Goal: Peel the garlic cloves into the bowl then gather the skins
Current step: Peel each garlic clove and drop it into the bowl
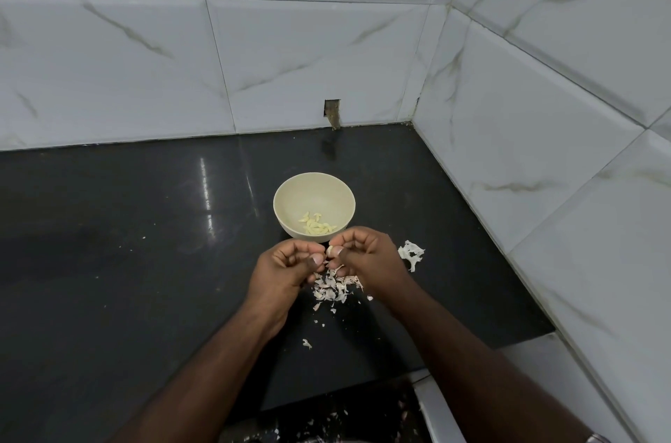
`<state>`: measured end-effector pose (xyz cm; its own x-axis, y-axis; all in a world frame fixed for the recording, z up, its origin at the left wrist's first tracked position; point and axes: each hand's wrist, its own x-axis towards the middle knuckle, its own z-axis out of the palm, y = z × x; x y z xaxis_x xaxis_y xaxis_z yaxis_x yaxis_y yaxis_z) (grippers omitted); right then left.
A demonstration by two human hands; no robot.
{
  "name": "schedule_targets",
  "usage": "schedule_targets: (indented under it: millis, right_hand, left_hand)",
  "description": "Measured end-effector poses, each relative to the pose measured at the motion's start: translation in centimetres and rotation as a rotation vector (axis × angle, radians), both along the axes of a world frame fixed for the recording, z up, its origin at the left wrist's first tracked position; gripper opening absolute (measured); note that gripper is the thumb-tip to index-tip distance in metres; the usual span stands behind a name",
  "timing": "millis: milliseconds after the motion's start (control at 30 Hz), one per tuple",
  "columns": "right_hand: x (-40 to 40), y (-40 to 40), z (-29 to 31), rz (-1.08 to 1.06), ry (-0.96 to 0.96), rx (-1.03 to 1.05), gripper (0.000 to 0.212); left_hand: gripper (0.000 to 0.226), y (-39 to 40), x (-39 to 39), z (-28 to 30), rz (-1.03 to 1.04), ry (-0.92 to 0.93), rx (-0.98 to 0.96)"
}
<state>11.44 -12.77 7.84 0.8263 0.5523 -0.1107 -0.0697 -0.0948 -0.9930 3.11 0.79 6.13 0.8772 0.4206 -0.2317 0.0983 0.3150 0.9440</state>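
Observation:
A cream bowl (290, 194) stands on the black counter and holds several peeled garlic cloves (316, 223). Just in front of it, my left hand (287, 270) and my right hand (366, 257) meet over the counter. Between their fingertips they pinch one small garlic clove (330, 251), with both hands' fingers curled. Under the hands lies a loose pile of garlic skins (334, 286). A larger papery piece of skin (411, 252) lies to the right of my right hand.
The black counter (145, 243) ends at white tiled walls (290, 61) behind and on the right, forming a corner. A stray skin flake (307, 344) lies nearer the front edge. More skin bits litter the dark floor area (326, 421) below the counter edge.

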Motion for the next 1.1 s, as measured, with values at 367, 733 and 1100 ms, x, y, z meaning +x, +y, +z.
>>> schedule_targets:
  millis: [367,733,1100]
  right_hand:
    - [-0.4,-0.2,-0.3,-0.003,-0.104,0.003,0.023]
    - [0.0,-0.5,-0.2,0.006,-0.04,-0.094,0.012]
    - [0.3,-0.4,-0.1,-0.024,-0.015,-0.112,0.014]
  left_hand:
    - [0.016,0.1,0.0,-0.5,0.018,0.011,-0.091]
    - [0.016,0.0,-0.2,-0.5,0.01,0.041,0.239]
    - [0.013,-0.3,-0.1,0.0,-0.04,0.011,0.202]
